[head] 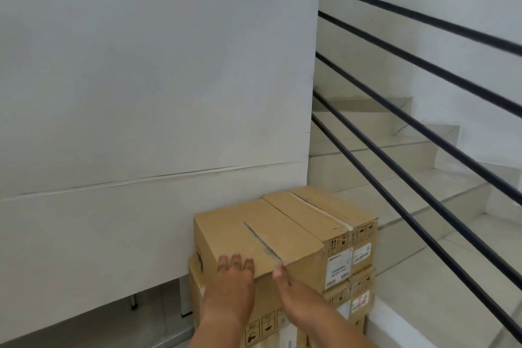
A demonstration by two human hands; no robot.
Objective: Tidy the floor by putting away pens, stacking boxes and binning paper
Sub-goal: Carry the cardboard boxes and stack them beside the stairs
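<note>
Top box (251,237) lies flat, its seam (262,242) pointing toward the wall (141,93).

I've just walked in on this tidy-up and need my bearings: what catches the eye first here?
The stack of cardboard boxes low in the middle, against the white wall, stands out first. Both hands are at the top box's near edge: the left hand with fingers laid on top, the right hand beside it. To the right, black railing bars slant across pale stairs.
</note>
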